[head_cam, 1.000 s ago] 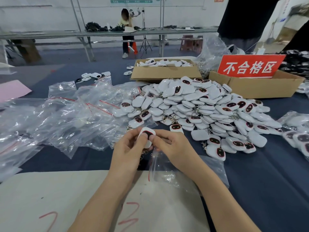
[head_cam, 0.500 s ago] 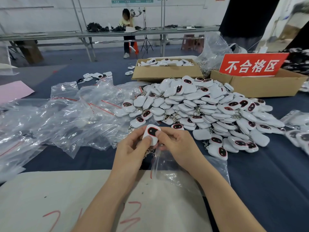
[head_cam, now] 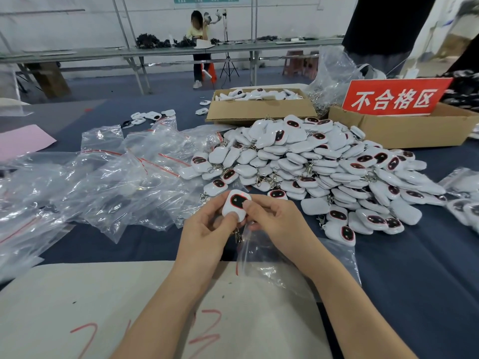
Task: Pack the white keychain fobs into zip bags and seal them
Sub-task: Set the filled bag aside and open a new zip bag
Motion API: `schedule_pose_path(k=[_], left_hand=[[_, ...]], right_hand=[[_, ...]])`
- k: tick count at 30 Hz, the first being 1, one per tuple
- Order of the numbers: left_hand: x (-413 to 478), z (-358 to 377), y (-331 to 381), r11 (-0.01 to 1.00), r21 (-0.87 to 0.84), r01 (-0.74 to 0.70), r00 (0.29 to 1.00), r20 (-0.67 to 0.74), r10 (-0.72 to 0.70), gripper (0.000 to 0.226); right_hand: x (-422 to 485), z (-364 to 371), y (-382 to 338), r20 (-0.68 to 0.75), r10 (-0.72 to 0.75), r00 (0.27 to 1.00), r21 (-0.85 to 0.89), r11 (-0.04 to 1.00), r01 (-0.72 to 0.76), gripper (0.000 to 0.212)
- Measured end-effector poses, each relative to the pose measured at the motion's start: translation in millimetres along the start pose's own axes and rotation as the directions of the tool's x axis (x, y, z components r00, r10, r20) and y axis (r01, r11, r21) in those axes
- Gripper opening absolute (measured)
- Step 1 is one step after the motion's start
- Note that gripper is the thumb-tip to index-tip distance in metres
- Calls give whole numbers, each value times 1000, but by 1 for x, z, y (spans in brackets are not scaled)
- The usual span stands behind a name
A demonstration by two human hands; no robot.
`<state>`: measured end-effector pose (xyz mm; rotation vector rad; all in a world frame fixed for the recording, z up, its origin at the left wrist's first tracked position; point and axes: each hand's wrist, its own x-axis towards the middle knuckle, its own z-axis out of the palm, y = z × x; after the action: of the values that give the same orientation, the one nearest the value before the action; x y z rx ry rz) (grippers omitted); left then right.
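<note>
Fingers of our left hand [head_cam: 207, 230] and right hand [head_cam: 276, 221] grasp one fob [head_cam: 234, 206] face-up (probably inspecting) above the bag [head_cam: 261, 257].

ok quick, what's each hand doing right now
Left hand: grips the fob, thumb on its front.
Right hand: pinches the same fob; whether it also holds the bag beneath cannot be told.

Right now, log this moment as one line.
left hand: grips fob | right hand: pinches fob | zip bag: beneath hands | fob: unbagged
</note>
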<state>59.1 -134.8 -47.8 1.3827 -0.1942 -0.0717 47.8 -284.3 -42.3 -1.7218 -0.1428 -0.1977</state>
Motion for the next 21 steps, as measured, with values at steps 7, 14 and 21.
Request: schedule_pose_path(k=[7, 14, 21], left_hand=[[5, -4, -1, 983, -167, 72, 997, -20, -77, 31], [6, -47, 21, 925, 336, 176, 984, -42, -172, 18], [-9, -32, 28, 917, 352, 188, 972, 67, -225, 13]], right_hand=[[1, -2, -3, -23, -16, 1000, 9, 1000, 17, 22], [-7, -17, -9, -42, 33, 999, -528, 848, -50, 34], [-5, -20, -2, 12, 141, 990, -574, 812, -109, 34]])
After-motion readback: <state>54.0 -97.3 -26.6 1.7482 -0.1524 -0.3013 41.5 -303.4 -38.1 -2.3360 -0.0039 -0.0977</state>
